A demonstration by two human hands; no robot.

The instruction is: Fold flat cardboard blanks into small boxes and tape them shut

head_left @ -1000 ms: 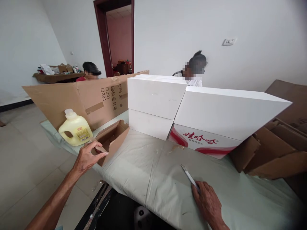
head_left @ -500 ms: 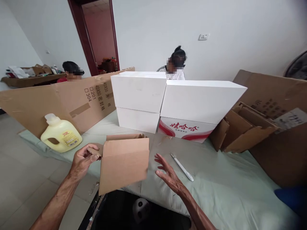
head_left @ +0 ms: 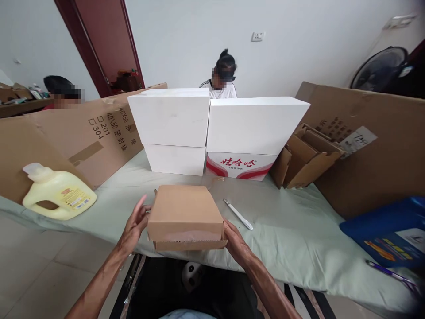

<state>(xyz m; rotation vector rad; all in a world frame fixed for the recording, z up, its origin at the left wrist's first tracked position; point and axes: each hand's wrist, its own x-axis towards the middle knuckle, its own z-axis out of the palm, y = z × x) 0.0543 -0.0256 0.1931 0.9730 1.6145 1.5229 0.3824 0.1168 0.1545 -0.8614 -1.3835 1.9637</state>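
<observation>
In the head view a small brown cardboard box (head_left: 186,206) lies low in front of me at the table's near edge. Its top panel faces up, and a torn-looking flap edge juts out along the front. My right hand (head_left: 236,241) grips the box's right front corner, with its fingers partly hidden. My left hand (head_left: 134,223) is open at the box's left side, index finger stretched out; whether its fingertips touch the cardboard I cannot tell. Just right of the box lies a white pen-like cutter (head_left: 238,215).
White cartons (head_left: 172,119) and a printed carton (head_left: 241,166) stand behind. A yellow jug (head_left: 61,192) lies left, a blue container (head_left: 388,232) and a purple pen (head_left: 388,271) right. Folded cardboard (head_left: 308,155) leans at the right. A person (head_left: 224,75) sits beyond the cartons.
The box has turned from tilted up to lying flatter and lower. My left hand has let go of its flap, and my right hand has moved in to its right corner. The view has shifted right.
</observation>
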